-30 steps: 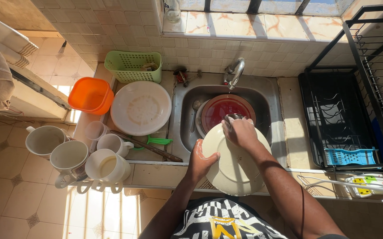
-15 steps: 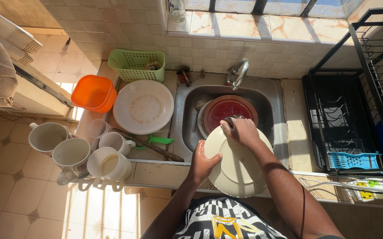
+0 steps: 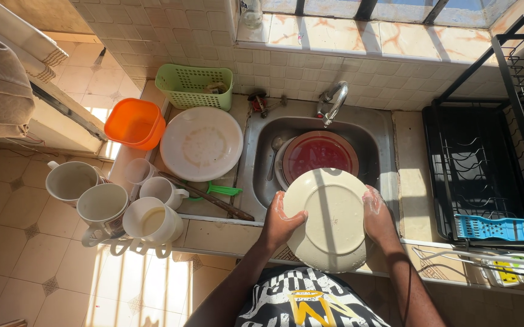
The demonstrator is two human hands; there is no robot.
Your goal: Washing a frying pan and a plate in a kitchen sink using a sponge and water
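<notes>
head view: the right hand [image 3: 378, 219] has slid from the far rim of the cream plate [image 3: 328, 218] to its right edge; the left hand [image 3: 281, 219] stays on the left edge, both grasping it over the sink's [image 3: 371, 130] near rim. a red plate [image 3: 318, 156] lies beyond, mugs [image 3: 101, 206] far left.

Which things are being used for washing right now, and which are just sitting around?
In use: round cream plate, held by soapy left hand and right hand, over the steel sink.
Sitting around: orange plastic bowl, green basket, white mugs, black dish rack.
</notes>
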